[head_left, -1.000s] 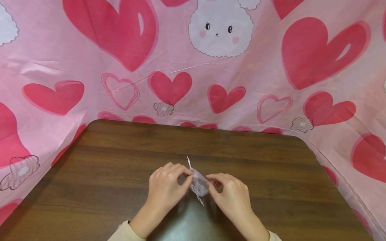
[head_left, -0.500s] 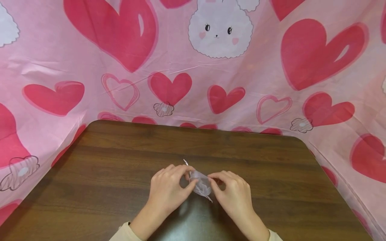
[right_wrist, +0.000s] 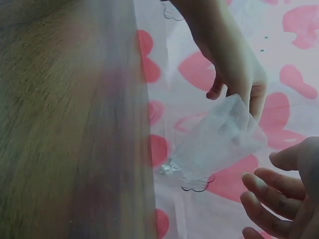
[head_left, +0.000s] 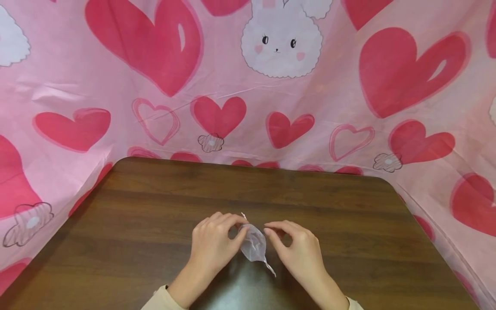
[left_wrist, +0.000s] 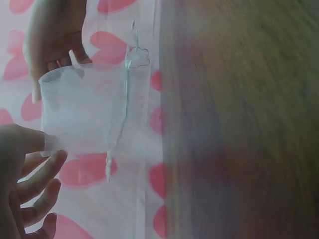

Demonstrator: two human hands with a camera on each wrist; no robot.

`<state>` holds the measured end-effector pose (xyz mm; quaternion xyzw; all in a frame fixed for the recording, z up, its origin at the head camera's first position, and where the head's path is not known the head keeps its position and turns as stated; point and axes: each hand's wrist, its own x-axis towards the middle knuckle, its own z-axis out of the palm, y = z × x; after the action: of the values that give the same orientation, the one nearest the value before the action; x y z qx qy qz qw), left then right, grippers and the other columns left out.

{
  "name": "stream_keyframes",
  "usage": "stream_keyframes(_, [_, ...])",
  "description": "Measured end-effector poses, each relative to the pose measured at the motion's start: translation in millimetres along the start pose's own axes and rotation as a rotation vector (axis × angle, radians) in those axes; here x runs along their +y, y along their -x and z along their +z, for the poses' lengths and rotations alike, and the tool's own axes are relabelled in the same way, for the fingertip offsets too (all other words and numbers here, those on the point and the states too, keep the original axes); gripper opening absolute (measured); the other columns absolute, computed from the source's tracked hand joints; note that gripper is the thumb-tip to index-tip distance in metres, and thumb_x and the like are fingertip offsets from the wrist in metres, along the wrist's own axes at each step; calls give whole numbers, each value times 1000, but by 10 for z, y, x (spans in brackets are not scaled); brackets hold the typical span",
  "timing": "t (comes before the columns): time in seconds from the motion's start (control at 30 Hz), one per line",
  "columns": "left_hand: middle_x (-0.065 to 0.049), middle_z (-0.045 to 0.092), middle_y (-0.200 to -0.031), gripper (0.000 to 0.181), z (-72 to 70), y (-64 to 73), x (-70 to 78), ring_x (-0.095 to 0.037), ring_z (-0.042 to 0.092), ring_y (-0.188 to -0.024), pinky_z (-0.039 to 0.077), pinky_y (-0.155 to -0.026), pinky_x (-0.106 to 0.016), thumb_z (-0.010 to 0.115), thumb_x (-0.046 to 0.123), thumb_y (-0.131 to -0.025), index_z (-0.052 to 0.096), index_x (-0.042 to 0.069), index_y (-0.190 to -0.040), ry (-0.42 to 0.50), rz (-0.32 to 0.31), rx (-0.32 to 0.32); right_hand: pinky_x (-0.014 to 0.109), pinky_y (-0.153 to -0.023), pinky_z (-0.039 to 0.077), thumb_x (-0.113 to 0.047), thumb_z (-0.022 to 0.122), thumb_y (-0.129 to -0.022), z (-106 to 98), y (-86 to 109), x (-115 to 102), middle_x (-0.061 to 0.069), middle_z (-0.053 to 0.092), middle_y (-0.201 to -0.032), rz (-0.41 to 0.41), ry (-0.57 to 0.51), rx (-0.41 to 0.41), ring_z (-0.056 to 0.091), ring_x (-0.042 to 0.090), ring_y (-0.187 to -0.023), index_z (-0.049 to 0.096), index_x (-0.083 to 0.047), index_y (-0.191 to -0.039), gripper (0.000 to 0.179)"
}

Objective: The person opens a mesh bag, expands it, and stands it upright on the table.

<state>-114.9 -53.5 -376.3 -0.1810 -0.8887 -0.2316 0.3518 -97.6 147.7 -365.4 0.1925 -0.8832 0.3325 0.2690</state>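
Note:
A small sheer white organza drawstring bag (head_left: 253, 243) is held up over the table between the two hands, its opening spread at one end in the left wrist view. My left hand (head_left: 215, 239) pinches the bag's edge between thumb and fingers. Right at the opposite edge is my right hand (head_left: 297, 245), thumb and forefinger slightly parted with a gap to the bag in the right wrist view. A twisted white drawstring (head_left: 270, 268) hangs from the bag's lower right; another cord end (head_left: 243, 215) pokes out behind the left fingers. Some small creases show through the mesh.
A dark brown wooden table (head_left: 162, 193) lies beneath both hands. Pink cloth (head_left: 255, 92) printed with red hearts and a white rabbit stands around its back and sides. Light beige sleeves (head_left: 162, 299) cover the forearms.
The bag has swung round, its lower cord end moving right and down. My right fingers, earlier at the bag's edge, now stand slightly off it. The left hand keeps its pinch.

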Motion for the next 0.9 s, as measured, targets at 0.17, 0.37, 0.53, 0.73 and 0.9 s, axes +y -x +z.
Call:
stream_keyframes(0.17, [22, 57, -63, 13, -3, -14, -27, 2, 47, -58, 37, -50, -21, 86, 32, -73, 74, 34, -77, 37, -46, -4, 21, -54, 40, -13, 82, -82, -4, 24, 20, -22, 64, -79, 87, -26, -43, 51, -3, -64, 77, -24, -93, 17])
stream_keyframes(0.37, [16, 57, -62, 17, -19, -62, -73, -2, 51, -56, 35, -48, -22, 90, 29, -70, 76, 33, -78, 143, -101, 23, 28, -61, 45, -23, 76, -88, 7, 41, 112, -22, 64, -78, 261, -29, -219, 57, 0, -70, 77, -22, -99, 12])
stream_keyframes(0.53, [14, 57, -63, 20, -30, -110, -100, -3, 53, -58, 37, -49, -23, 92, 27, -68, 77, 32, -80, 219, -147, 67, 29, -67, 49, -34, 64, -97, 42, 40, 218, -7, 72, -85, 418, -261, -419, 64, 6, -74, 73, -11, -109, 28])
stream_keyframes(0.73, [16, 56, -64, 18, -41, -149, -112, -1, 53, -59, 38, -50, -24, 90, 28, -70, 76, 33, -80, 238, -141, 73, 29, -61, 53, -21, 59, -100, 79, 7, 280, 18, 72, -85, 545, -624, -486, 66, 19, -70, 65, 8, -111, 32])
stream_keyframes(0.9, [16, 63, -70, 17, -50, -136, -141, 0, 55, -64, 40, -52, -24, 88, 27, -73, 76, 33, -83, 246, -112, -5, 27, -61, 52, -15, 65, -96, 50, -36, 269, 14, 70, -84, 634, -668, -362, 66, 20, -68, 64, 9, -107, 26])
